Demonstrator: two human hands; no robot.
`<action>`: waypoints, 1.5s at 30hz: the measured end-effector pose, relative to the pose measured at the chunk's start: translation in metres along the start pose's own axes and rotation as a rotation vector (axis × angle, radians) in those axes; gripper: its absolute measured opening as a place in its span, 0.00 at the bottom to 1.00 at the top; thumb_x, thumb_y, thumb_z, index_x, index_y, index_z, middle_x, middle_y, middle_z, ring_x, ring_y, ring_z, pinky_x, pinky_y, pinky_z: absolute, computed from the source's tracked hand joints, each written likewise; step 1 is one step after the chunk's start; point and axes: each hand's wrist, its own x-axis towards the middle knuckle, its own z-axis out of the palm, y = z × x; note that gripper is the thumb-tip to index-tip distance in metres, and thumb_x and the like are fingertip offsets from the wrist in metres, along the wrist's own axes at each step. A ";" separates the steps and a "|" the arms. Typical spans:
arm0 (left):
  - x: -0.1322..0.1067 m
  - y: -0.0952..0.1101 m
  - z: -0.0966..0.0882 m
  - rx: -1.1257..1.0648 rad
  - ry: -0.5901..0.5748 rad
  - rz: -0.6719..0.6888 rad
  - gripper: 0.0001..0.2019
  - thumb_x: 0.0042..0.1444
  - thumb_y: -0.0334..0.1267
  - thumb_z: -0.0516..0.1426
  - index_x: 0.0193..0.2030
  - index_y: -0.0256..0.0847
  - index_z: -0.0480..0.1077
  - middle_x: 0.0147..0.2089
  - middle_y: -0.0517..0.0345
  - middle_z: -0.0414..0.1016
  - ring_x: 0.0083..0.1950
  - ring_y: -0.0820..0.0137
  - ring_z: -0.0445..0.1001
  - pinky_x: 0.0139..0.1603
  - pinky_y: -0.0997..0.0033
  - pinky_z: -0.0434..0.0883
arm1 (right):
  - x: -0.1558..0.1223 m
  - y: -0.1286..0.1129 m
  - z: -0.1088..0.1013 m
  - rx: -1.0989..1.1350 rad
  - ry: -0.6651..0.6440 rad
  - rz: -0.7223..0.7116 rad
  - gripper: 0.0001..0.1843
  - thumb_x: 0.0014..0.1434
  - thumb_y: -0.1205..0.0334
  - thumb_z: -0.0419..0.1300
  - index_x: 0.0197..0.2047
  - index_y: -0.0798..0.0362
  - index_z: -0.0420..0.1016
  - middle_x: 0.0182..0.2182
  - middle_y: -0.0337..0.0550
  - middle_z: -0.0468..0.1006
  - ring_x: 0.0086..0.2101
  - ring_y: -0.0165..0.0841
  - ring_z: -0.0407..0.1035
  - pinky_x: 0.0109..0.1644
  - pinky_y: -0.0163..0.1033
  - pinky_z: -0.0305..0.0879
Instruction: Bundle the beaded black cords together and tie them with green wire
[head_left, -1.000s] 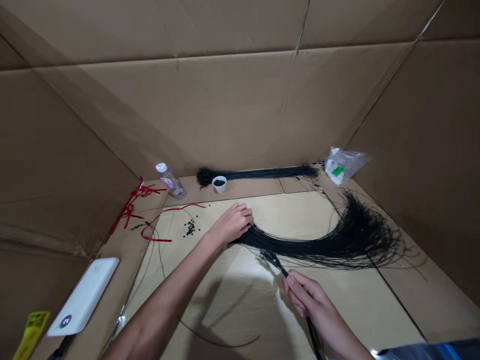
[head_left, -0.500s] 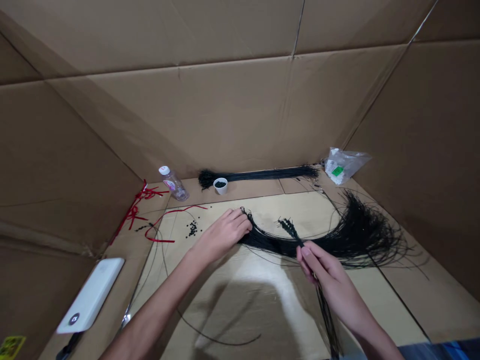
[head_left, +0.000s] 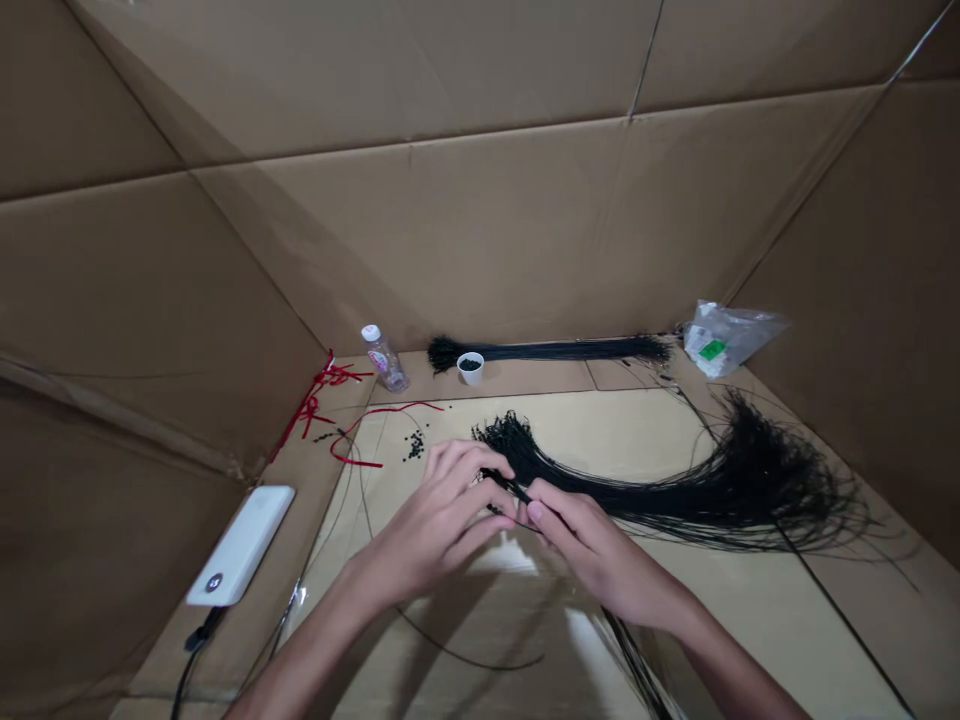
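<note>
My right hand [head_left: 581, 535] is closed around a small bundle of black cords [head_left: 636, 660], whose long ends trail down toward the bottom edge. Fingers of my left hand [head_left: 457, 510] pinch at the beaded tip of that bundle and a thin strand, close against the right fingertips; the exact grip is partly hidden. Behind both hands a large curved bundle of black cords [head_left: 652, 495] lies on the pale board [head_left: 720, 620], its knobbly end [head_left: 510, 432] just beyond my left fingers and its loose ends fanned out at the right.
Small black beads [head_left: 414, 443] lie left of my hands beside a red ribbon [head_left: 356, 462]. Along the back are a clear bottle [head_left: 386, 362], a white cup of beads [head_left: 471, 372], a straight cord bundle [head_left: 562, 351] and a plastic bag [head_left: 731, 340]. A white power bank [head_left: 241, 545] sits left. Cardboard walls surround this.
My left hand has left the end of the large bundle and come to the small bundle. My right hand has carried that small bundle left, so both hands now meet.
</note>
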 end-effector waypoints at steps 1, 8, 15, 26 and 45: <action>-0.002 0.000 0.000 -0.056 -0.007 -0.017 0.03 0.73 0.35 0.59 0.48 0.43 0.75 0.59 0.50 0.77 0.64 0.59 0.69 0.66 0.56 0.61 | 0.000 -0.002 0.000 0.001 -0.022 -0.012 0.20 0.81 0.48 0.46 0.39 0.48 0.65 0.34 0.33 0.67 0.36 0.33 0.62 0.43 0.38 0.56; -0.009 -0.005 0.007 -0.264 -0.086 -0.022 0.04 0.74 0.37 0.59 0.46 0.42 0.75 0.43 0.54 0.80 0.46 0.65 0.75 0.53 0.63 0.68 | -0.010 0.000 0.000 0.033 -0.110 -0.016 0.22 0.81 0.48 0.46 0.39 0.47 0.71 0.31 0.34 0.68 0.35 0.34 0.64 0.42 0.38 0.57; -0.019 0.004 0.017 -0.377 -0.174 -0.025 0.02 0.71 0.31 0.59 0.47 0.40 0.74 0.39 0.57 0.81 0.39 0.70 0.77 0.42 0.71 0.70 | -0.027 0.003 -0.002 0.018 -0.171 0.071 0.22 0.80 0.50 0.48 0.38 0.48 0.74 0.30 0.34 0.71 0.35 0.34 0.65 0.42 0.38 0.57; -0.023 0.016 0.037 -0.586 0.070 -0.039 0.07 0.59 0.24 0.63 0.41 0.38 0.76 0.36 0.53 0.84 0.34 0.71 0.80 0.37 0.75 0.73 | -0.029 -0.001 -0.005 0.069 -0.216 0.091 0.20 0.79 0.51 0.53 0.36 0.49 0.74 0.29 0.32 0.69 0.34 0.32 0.63 0.40 0.36 0.56; -0.048 0.009 -0.014 -0.747 0.081 -0.178 0.14 0.47 0.16 0.64 0.32 0.40 0.76 0.29 0.60 0.78 0.28 0.74 0.73 0.31 0.77 0.67 | -0.186 0.071 -0.074 -0.276 0.182 0.280 0.18 0.68 0.41 0.65 0.56 0.35 0.86 0.55 0.41 0.86 0.54 0.49 0.80 0.59 0.41 0.78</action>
